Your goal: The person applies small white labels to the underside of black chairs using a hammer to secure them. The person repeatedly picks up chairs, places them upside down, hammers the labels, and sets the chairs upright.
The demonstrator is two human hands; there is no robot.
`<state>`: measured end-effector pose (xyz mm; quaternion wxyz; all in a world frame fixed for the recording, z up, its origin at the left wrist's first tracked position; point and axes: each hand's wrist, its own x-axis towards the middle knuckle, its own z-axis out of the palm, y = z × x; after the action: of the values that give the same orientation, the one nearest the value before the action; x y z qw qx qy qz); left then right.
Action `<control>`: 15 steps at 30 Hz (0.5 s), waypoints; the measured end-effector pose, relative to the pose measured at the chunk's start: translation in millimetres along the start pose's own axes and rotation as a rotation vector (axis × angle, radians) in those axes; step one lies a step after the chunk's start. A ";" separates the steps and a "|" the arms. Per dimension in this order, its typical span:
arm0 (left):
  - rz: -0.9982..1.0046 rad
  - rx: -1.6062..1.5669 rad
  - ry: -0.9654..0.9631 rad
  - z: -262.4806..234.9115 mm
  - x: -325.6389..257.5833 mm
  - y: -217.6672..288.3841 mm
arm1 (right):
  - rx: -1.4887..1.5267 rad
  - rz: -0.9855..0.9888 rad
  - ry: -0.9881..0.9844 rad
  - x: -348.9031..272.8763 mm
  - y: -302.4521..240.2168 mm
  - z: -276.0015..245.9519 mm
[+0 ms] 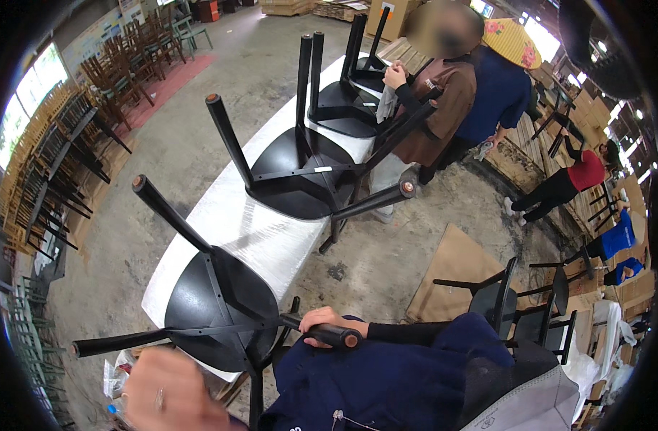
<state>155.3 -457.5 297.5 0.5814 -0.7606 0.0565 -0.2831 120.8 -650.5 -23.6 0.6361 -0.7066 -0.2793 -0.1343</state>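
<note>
Fingers of the right hand are curled together and clamped on one leg of a black-painted upturned wooden chair, just behind the leg's brown-tipped end. The black sleeve behind the hand is seen against a navy garment. The left hand is blurred at the lower edge, just below the chair's seat; a ring is visible on one finger, but whether its fingers are apart or together cannot be told, and no contact with the chair can be confirmed.

The held chair is laid seat-down on the near end of a long white plastic-wrapped worktop, legs pointed up and outward. Farther along the worktop, a second black upturned chair is set, and beyond it a third black upturned chair. At the worktop's far end a person in a brown top is stood, a grey cloth pressed to the third chair. Right of the worktop, flat brown cardboard is laid on the concrete floor. Left of the worktop, stacked dark wooden chairs are lined up.
</note>
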 end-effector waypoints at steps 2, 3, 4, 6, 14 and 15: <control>0.346 -1.529 -0.203 51.2 20.5 37.6 | -0.017 0.056 0.012 -14.1 2.0 -9.8; 0.488 -2.262 -0.348 80.1 23.1 48.3 | 0.010 0.063 -0.013 -11.5 1.1 -6.1; 0.377 -1.982 -0.435 96.0 7.8 67.5 | 0.047 0.041 0.004 -8.9 -0.5 -3.8; 0.406 -1.437 -0.188 159.6 -58.8 103.3 | 0.111 0.006 0.007 -2.1 1.6 3.6; 0.231 -1.812 -0.715 202.8 -312.7 153.4 | 0.146 0.092 0.130 18.1 -4.4 8.9; 0.149 -1.762 -0.981 135.7 -260.6 135.3 | 0.139 0.122 0.141 21.6 -3.1 7.1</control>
<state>38.5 -276.5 56.1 -0.2123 -0.9460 0.0475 0.2405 135.3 -638.7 -10.3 0.7085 -0.6654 -0.1988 -0.1251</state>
